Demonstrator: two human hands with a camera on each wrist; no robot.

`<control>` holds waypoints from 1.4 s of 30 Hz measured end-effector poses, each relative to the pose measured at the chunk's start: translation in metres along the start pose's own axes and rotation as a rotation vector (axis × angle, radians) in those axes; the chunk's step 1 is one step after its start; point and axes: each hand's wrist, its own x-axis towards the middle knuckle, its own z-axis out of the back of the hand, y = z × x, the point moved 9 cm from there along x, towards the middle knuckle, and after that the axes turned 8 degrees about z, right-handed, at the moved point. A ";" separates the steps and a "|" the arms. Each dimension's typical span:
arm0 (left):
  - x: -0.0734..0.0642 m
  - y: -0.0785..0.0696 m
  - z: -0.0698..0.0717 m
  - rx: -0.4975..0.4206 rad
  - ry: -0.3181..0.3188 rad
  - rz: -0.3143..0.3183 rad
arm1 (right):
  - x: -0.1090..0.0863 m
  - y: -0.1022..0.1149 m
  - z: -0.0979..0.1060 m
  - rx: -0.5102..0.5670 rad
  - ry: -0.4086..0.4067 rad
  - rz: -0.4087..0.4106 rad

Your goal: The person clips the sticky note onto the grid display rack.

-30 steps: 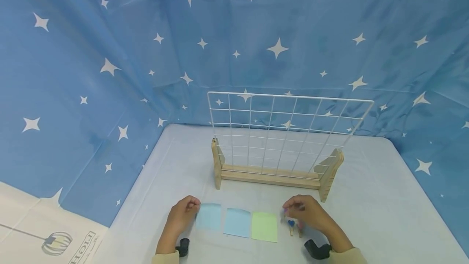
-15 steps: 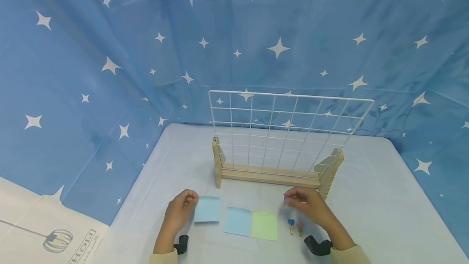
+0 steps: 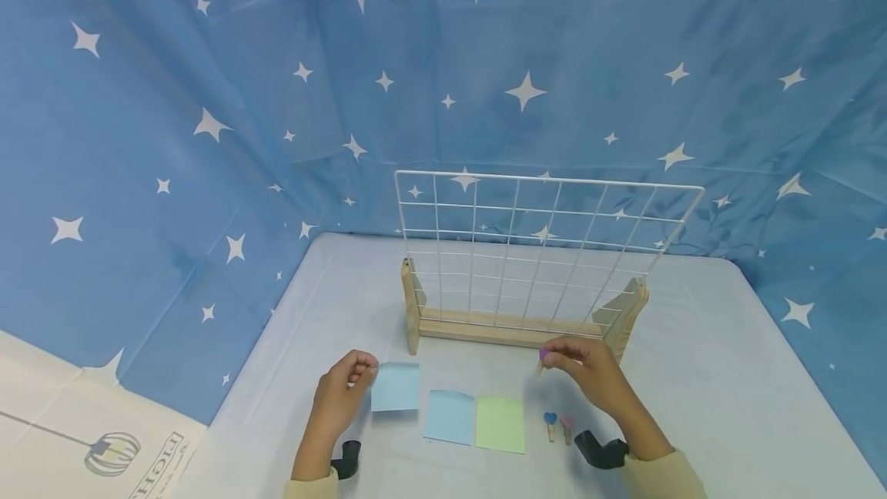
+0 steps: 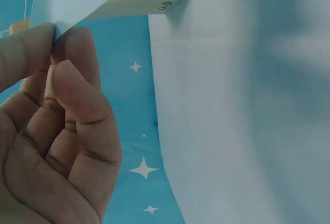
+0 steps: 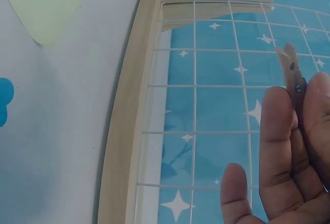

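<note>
My left hand (image 3: 341, 395) pinches a blue sticky note (image 3: 396, 387) at its upper left corner, and the note hangs above the table. In the left wrist view the note (image 4: 77, 0) sits between thumb and finger. My right hand (image 3: 589, 372) pinches a small wooden clothespin (image 5: 294, 77) with a purple top (image 3: 544, 356), its wooden tip pointing out past the fingers in the right wrist view. A second blue sticky note (image 3: 449, 417) and a green one (image 3: 500, 424) lie side by side on the table. Clothespins with a blue heart (image 3: 550, 419) and a pink heart (image 3: 567, 423) lie right of them.
A white wire grid (image 3: 533, 252) stands in a wooden base (image 3: 485, 331) behind both hands, leaning back. The white table (image 3: 721, 376) reaches to a blue star-patterned cloth (image 3: 443, 60) behind. Black wrist mounts (image 3: 601, 453) sit at both wrists.
Both hands have risen and moved forward toward the grid. The blue note has been lifted off the table by the left hand, and the purple clothespin by the right hand.
</note>
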 end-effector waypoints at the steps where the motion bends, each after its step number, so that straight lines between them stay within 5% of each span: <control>1: 0.000 -0.001 0.000 -0.001 -0.001 -0.003 | 0.001 0.001 0.000 0.006 -0.006 0.006; 42: -0.009 -0.045 0.008 -0.156 -0.067 -0.101 | 0.031 0.038 0.013 0.059 -0.045 0.053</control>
